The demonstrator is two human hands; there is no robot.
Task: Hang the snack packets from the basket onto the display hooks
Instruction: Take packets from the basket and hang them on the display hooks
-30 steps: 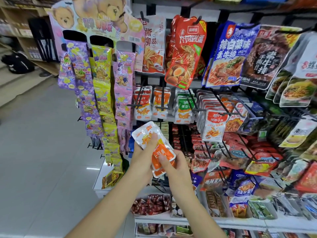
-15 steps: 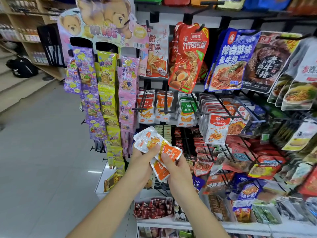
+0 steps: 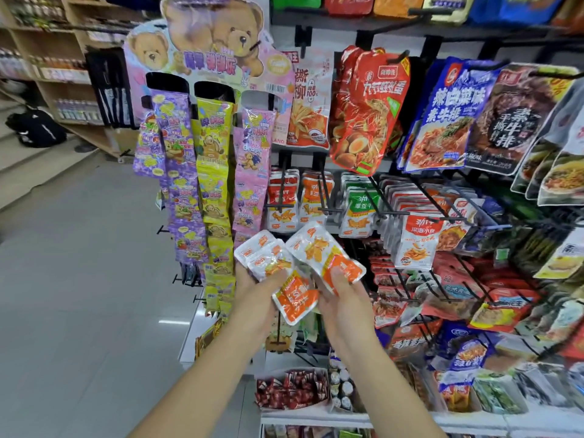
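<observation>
- At chest height before the snack rack, the left hand [image 3: 257,298] grips a fanned bunch of small white-and-orange packets [image 3: 264,256], holding them by their lower ends.
- Just beside it, the right hand [image 3: 346,301] pinches one packet [image 3: 319,248] of the same kind by its orange end, fingers [image 3: 339,281] closed on it. This packet overlaps the bunch, so I cannot tell whether it is quite free of the others.
- Straight above the hands, a black hook [image 3: 323,188] already carries hung orange packets [image 3: 313,200] that look like a match, with bare rod left toward its tip.
- Neighbouring hooks in that row hold red and green sorts, and the rack around is well stocked.
- None of the held packets is on a hook yet, so this whole handful is left to hang. The step in hand looks like parting one packet off to lift it to that hook.
- No basket is in view, so how much more waits there cannot be judged.
</observation>
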